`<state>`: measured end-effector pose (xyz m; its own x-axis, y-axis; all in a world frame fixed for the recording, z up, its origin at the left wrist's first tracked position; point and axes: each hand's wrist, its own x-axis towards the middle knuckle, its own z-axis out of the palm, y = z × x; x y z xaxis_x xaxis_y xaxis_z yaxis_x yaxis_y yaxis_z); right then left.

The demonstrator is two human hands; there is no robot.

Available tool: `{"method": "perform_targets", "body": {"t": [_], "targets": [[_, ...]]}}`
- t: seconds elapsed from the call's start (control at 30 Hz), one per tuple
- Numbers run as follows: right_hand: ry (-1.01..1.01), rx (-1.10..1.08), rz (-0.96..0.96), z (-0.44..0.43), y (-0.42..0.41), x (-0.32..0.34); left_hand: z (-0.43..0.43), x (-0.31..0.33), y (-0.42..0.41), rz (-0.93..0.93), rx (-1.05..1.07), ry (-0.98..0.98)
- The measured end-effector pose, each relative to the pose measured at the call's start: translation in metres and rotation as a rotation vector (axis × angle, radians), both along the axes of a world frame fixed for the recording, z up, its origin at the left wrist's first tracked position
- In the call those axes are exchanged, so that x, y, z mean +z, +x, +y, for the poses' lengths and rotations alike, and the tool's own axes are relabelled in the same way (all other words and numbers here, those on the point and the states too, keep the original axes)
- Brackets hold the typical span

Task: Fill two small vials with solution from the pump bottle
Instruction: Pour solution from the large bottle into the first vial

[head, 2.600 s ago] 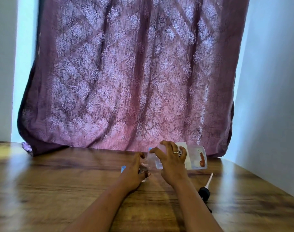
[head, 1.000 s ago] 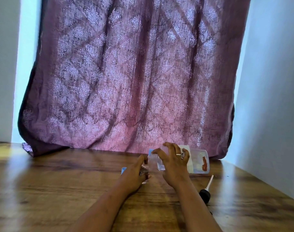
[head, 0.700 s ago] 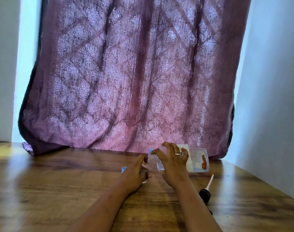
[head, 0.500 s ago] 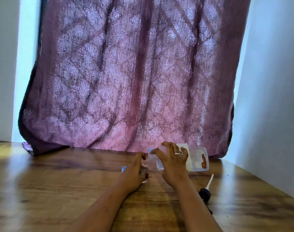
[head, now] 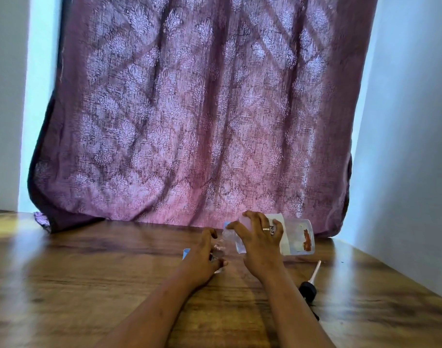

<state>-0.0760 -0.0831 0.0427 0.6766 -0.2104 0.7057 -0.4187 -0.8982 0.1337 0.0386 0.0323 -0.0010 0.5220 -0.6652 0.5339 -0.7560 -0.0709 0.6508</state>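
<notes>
Wood-grain brown tabletop (head: 89,285) fills the lower part of what we see. Its far edge runs under a purple patterned curtain (head: 189,121), whose hem rests on the wood. On the right a pale white wall (head: 403,172) follows the table's edge and slants toward us, so the room on that side narrows. To the left of the hands a broad stretch of wood reaches out to the edge of our view. Between the right forearm and the wall lies a detached pump head with a black collar and a white dip tube (head: 308,287). It lies flat on the wood near the forearm but apart from it, its tube pointing away from us.

We see the left hand (head: 203,258) low on the table, fingers and thumb curled round a small clear vial (head: 218,247). We cannot tell whether the vial's base touches the wood. A small light-blue piece (head: 186,252) shows just beside this hand, on its left.

The right hand (head: 261,243), a ring on one finger, grips a clear plastic bottle with a white label and a red mark (head: 299,238) from above, fingers spread and curled over it. The bottle is tipped almost onto its side, base toward the wall, neck pointing left and down, just above the vial. We cannot tell whether liquid is running.
</notes>
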Motion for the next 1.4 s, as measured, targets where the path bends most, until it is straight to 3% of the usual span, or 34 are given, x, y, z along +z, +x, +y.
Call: {"method": "perform_targets", "body": {"t": [1.4], "targets": [[0.000,-0.007,-0.009,0.0024,0.0013,0.0014,0.0002,0.0018,-0.0019,0.048,-0.017,-0.002]]}}
